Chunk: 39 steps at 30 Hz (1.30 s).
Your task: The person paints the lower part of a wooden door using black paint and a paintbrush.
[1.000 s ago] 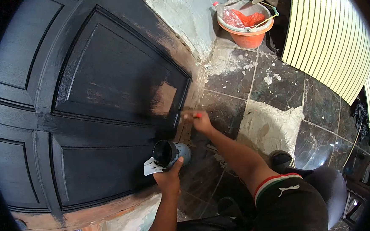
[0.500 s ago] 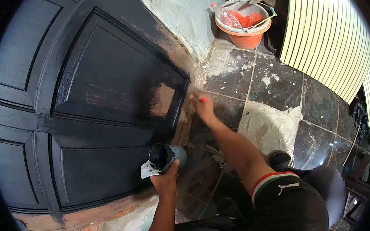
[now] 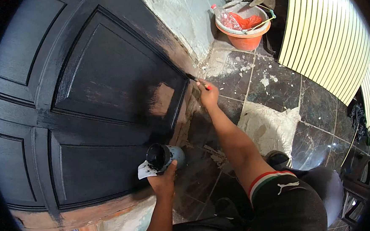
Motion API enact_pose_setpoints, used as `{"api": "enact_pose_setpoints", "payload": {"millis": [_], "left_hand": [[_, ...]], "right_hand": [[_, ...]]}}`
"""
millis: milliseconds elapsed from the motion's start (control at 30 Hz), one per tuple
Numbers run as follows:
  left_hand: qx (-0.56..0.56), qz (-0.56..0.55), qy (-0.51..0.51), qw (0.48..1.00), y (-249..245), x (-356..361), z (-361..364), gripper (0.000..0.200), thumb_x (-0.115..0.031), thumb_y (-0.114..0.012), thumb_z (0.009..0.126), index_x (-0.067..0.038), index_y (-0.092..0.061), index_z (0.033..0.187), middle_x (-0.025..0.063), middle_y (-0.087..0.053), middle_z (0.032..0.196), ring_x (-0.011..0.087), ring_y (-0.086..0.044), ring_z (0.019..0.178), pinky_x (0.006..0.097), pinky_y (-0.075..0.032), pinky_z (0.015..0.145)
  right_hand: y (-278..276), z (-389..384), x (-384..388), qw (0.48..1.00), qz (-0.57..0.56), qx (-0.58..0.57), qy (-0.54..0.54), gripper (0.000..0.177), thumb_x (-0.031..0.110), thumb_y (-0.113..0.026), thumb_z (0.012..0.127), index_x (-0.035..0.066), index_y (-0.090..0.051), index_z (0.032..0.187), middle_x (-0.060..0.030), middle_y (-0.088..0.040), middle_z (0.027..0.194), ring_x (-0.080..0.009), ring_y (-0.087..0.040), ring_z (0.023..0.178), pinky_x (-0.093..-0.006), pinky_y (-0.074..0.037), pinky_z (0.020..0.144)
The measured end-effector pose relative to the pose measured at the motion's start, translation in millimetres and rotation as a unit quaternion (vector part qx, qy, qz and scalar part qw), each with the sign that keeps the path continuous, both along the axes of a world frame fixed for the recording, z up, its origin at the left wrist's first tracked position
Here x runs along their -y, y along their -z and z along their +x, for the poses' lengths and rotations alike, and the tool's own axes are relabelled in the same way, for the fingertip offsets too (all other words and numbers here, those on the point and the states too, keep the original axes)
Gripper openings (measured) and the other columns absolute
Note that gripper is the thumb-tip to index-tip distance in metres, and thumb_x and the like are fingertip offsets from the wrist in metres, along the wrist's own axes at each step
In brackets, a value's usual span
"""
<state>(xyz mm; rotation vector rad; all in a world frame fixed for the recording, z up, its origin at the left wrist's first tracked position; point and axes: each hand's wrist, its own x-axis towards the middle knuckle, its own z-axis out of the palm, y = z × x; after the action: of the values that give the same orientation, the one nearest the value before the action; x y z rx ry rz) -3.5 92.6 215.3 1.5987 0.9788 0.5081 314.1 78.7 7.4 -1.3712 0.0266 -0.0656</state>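
Observation:
My right hand point(image 3: 208, 93) is closed round a paintbrush point(image 3: 197, 79) with a red patch on its handle. The dark bristles touch the lower corner of a panel on the black-painted wooden door point(image 3: 119, 73). Lower down, my left hand point(image 3: 165, 180) grips a paint can point(image 3: 175, 156), tilted with its mouth toward the door and dark paint inside. A white paper-like piece point(image 3: 146, 170) with black spots sticks out by the can's mouth. Near the brush, a bare brown patch point(image 3: 162, 100) shows on the panel; fainter brownish streaks lie farther up it.
An orange bucket point(image 3: 245, 42) with a plastic bottle and red plastic inside stands by the grey wall point(image 3: 183, 20). A pale sack-like sheet point(image 3: 267, 125) lies on dark floor tiles scattered with white flecks. Ribbed cream panels point(image 3: 324, 35) lean at the right.
My right hand has moved slightly up and right, and the brush now meets the panel's corner. My left hand and the can have shifted slightly left.

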Motion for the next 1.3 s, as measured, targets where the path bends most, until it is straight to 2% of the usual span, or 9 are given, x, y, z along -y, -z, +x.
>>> {"api": "enact_pose_setpoints", "payload": {"millis": [167, 233, 500, 633, 833, 967, 1067, 1167, 1300], "left_hand": [[0.021, -0.031, -0.010, 0.999, 4, -5, -2, 0.082, -0.008, -0.094, 0.081, -0.001, -0.049, 0.148, 0.0135, -0.058, 0.144, 0.0292, -0.056, 0.134, 0.0425, -0.042, 0.116], [0.043, -0.061, -0.023, 0.997, 4, 0, 2, 0.082, -0.008, -0.095, 0.081, -0.001, -0.049, 0.148, 0.0134, -0.058, 0.143, 0.0286, -0.057, 0.132, 0.0421, -0.042, 0.116], [0.024, 0.030, 0.022, 0.999, -6, 2, 7, 0.066, -0.001, -0.093, 0.079, -0.003, -0.057, 0.134, 0.0095, -0.066, 0.130, 0.0230, -0.064, 0.121, 0.0376, -0.049, 0.108], [0.039, 0.005, 0.001, 0.999, -13, 7, 11, 0.063, -0.003, -0.093, 0.080, -0.003, -0.058, 0.132, 0.0090, -0.068, 0.127, 0.0226, -0.066, 0.117, 0.0370, -0.049, 0.108], [0.028, -0.029, 0.012, 0.999, -11, 3, 6, 0.075, -0.008, -0.094, 0.080, -0.002, -0.053, 0.143, 0.0130, -0.062, 0.139, 0.0279, -0.059, 0.132, 0.0421, -0.044, 0.115], [0.025, -0.007, 0.009, 1.000, -12, 2, 5, 0.075, -0.008, -0.094, 0.080, -0.002, -0.053, 0.143, 0.0124, -0.062, 0.139, 0.0274, -0.059, 0.131, 0.0413, -0.045, 0.114], [0.033, 0.007, 0.017, 0.999, -19, 5, 4, 0.076, -0.010, -0.095, 0.080, -0.002, -0.053, 0.143, 0.0117, -0.063, 0.138, 0.0272, -0.060, 0.130, 0.0408, -0.046, 0.112], [0.044, -0.012, 0.019, 0.999, -18, 5, 6, 0.077, -0.012, -0.096, 0.079, -0.002, -0.053, 0.143, 0.0118, -0.062, 0.138, 0.0272, -0.060, 0.129, 0.0404, -0.045, 0.112], [0.031, -0.011, 0.018, 0.999, -10, 3, 6, 0.076, -0.010, -0.096, 0.079, -0.001, -0.052, 0.142, 0.0126, -0.062, 0.138, 0.0274, -0.060, 0.129, 0.0402, -0.046, 0.113]], "right_hand": [[35, -78, -12, 0.962, -0.211, 0.109, -0.133, 0.023, 0.021, -0.080, 0.095, 0.005, -0.082, 0.111, -0.0194, -0.081, 0.103, -0.0275, -0.078, 0.099, -0.0369, -0.057, 0.091], [-10, -126, 5, 0.965, -0.075, 0.037, -0.250, 0.021, 0.022, -0.081, 0.094, 0.003, -0.081, 0.103, -0.0212, -0.079, 0.097, -0.0302, -0.078, 0.094, -0.0392, -0.058, 0.084], [-59, -57, -11, 0.990, -0.120, -0.057, 0.050, 0.012, 0.013, -0.078, 0.095, 0.002, -0.081, 0.094, -0.0150, -0.079, 0.083, -0.0194, -0.075, 0.079, -0.0363, -0.056, 0.074], [-115, -33, -42, 0.996, 0.078, -0.049, -0.017, 0.020, 0.017, -0.078, 0.098, -0.001, -0.079, 0.092, -0.0106, -0.076, 0.080, -0.0193, -0.071, 0.075, -0.0325, -0.053, 0.071], [-125, -33, -41, 0.863, 0.454, -0.206, -0.084, 0.013, 0.005, -0.074, 0.099, 0.000, -0.074, 0.111, -0.0076, -0.075, 0.093, -0.0198, -0.072, 0.084, -0.0263, -0.056, 0.077], [-43, -50, -36, 0.980, 0.062, -0.190, 0.021, 0.018, 0.014, -0.081, 0.094, -0.003, -0.078, 0.093, -0.0058, -0.073, 0.077, -0.0185, -0.073, 0.076, -0.0353, -0.057, 0.069], [6, -45, -38, 0.974, -0.166, -0.121, 0.095, 0.037, 0.033, -0.086, 0.086, -0.004, -0.079, 0.089, -0.0122, -0.076, 0.074, -0.0216, -0.075, 0.072, -0.0404, -0.056, 0.069], [-69, -48, -41, 0.988, -0.137, 0.035, 0.057, 0.019, 0.017, -0.082, 0.092, -0.002, -0.077, 0.092, -0.0148, -0.068, 0.072, -0.0208, -0.072, 0.072, -0.0392, -0.054, 0.068], [-172, -32, -49, 0.984, 0.170, 0.008, -0.049, 0.019, 0.014, -0.081, 0.095, -0.004, -0.075, 0.091, -0.0092, -0.073, 0.078, -0.0175, -0.072, 0.076, -0.0338, -0.055, 0.070]]}}
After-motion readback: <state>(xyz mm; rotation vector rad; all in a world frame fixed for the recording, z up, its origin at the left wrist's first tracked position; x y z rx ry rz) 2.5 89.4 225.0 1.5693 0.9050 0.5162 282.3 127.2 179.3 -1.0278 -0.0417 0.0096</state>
